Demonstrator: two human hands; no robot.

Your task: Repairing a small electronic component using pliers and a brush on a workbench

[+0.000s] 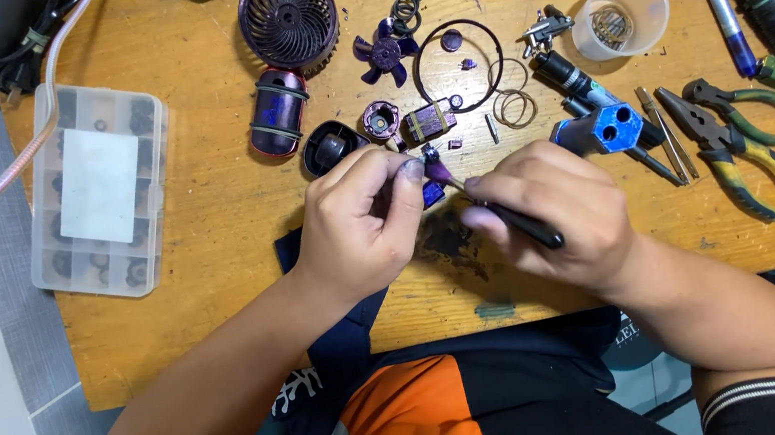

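left hand [363, 221] grip: pinching a small purple part [433, 184] between thumb and fingers, just above the desk [206, 223] | right hand [559, 214] grip: pressed around a black tool [520, 226] | tool long axis runs from lower right up-left, tip touching the part | part lies left of right hand, nearer the left

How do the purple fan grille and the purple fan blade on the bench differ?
The grille is a round slatted cage, larger; the blade is a smaller open hub with spread vanes. The grille lies near the bench's far edge; the blade lies just nearer the hands. Both are dark purple, loose and untouched.
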